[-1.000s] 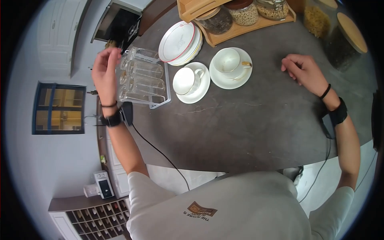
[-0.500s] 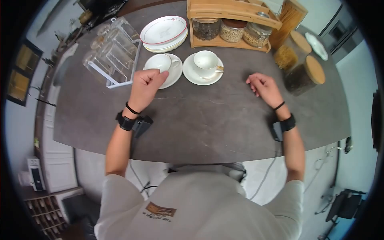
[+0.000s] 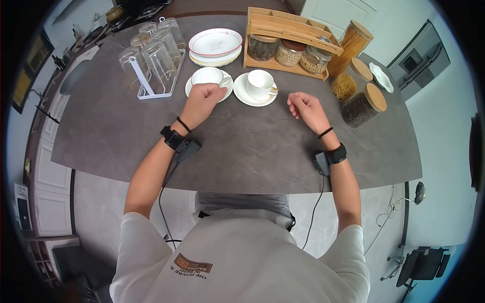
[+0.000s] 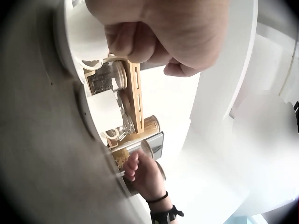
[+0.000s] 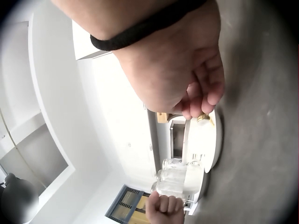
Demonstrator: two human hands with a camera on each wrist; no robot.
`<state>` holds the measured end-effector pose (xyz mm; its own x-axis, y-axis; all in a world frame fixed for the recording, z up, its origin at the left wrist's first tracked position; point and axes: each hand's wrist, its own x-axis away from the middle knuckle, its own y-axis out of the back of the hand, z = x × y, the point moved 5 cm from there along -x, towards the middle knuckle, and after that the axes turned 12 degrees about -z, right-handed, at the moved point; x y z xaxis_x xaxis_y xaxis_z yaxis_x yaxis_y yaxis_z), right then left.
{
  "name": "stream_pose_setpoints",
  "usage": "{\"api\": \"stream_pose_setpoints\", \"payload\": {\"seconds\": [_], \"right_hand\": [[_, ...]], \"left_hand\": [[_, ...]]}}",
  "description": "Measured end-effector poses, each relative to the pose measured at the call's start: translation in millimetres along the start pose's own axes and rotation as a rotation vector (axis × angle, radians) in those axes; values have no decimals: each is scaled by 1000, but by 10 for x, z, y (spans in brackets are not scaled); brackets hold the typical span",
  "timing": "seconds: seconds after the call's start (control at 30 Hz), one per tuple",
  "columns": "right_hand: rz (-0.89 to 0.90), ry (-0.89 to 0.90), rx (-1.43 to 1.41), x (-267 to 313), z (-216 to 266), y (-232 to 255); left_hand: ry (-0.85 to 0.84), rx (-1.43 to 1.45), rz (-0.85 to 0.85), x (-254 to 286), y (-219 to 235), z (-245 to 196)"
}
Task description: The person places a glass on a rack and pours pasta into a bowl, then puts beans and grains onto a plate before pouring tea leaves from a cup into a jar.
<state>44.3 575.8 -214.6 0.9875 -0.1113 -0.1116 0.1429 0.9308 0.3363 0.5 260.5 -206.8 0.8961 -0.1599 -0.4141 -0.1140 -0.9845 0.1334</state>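
My left hand (image 3: 202, 103) is curled into a fist just in front of a white cup (image 3: 206, 76) on its saucer (image 3: 189, 87), overlapping the saucer's near edge in the head view. Nothing shows in its fingers in the left wrist view. To the right, a second white cup (image 3: 259, 83) with a gold-marked handle sits upright on its own saucer (image 3: 246, 98). My right hand (image 3: 309, 110) is over the table, right of that saucer, its fingers loosely curled and holding nothing.
Upturned glasses (image 3: 160, 58) hang on a white rack (image 3: 160, 94) at the left. Behind the cups are stacked plates (image 3: 215, 42) and a wooden shelf (image 3: 288, 22) with jars. Lidded jars of pasta (image 3: 345, 87) and dark grains (image 3: 357, 108) stand at the right.
The head view has swung round and levelled. My left hand has come from beside the glass rack to in front of the left cup, its fingers curling in. My right hand is nearer the right cup.
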Motion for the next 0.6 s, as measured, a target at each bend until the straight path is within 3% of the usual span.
{"api": "stream_pose_setpoints", "payload": {"seconds": [0.17,0.3,0.6], "right_hand": [[-98,132,-84,31,-60,-172],[-106,188,-97,129,-234,-20],[-41,182,-193,59,-293,5]], "left_hand": [[91,95,69,-2,-361,50],[43,24,101,60,-595,58],[184,145,110,143,-460,292]]}}
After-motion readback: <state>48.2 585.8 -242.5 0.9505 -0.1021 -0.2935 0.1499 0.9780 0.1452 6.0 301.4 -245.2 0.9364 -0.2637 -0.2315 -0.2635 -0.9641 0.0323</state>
